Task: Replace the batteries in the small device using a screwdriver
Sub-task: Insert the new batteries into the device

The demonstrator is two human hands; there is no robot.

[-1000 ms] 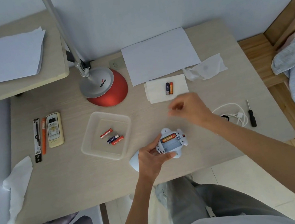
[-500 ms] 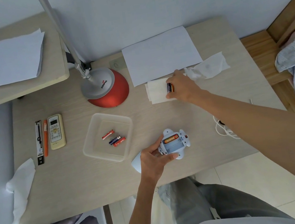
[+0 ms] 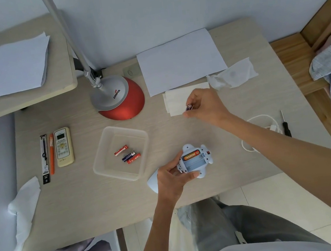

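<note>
Fingers [image 3: 196, 101] of the right hand [image 3: 206, 105] pinch a battery [image 3: 189, 107] above the table [image 3: 243, 35]; the left hand [image 3: 171, 177] grips the open device [image 3: 195, 159].

On the bench [image 3: 81, 201], the plastic container [image 3: 113, 171] sits centrally with three batteries [image 3: 128, 154] in it. The remote control [image 3: 63, 147] lies to its left, the lamp base [image 3: 118, 98] behind it, the device [image 3: 195, 160] just to its right. The screwdriver [image 3: 285, 124] lies far right, beside the cable [image 3: 273, 127], well apart from the device.
</note>
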